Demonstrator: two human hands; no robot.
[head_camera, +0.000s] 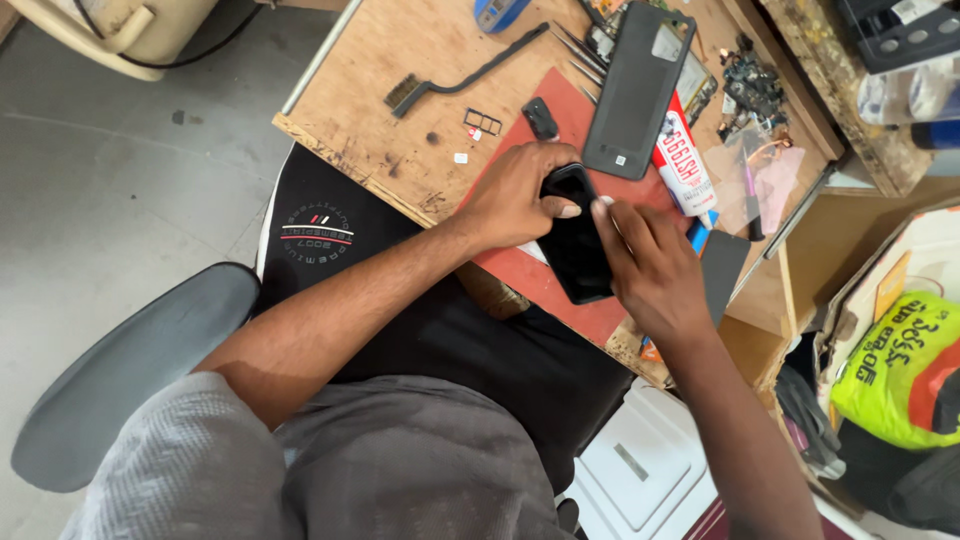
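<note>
A black wire brush (455, 82) is lying on the far left of the wooden counter (360, 60), its long handle running toward the far right. Near it, 1 small card tray (483, 122) is resting on the wood. The left hand (515, 195) is curling over the far end of 1 black phone (575, 240), fingers wrapping its top edge and thumb pressing on the glass. The phone is lying on a red mat (545, 275), its long axis running near to far, leaning slightly left at the far end. The right hand (650, 265) is gripping the phone's right edge, fingers pressed together along the side. Farther back, 1 dark grey back cover (638, 90) is lying flat, also near to far. Just right of it, 1 white and red glue tube (682, 165) is pointing its nozzle toward the near side.
</note>
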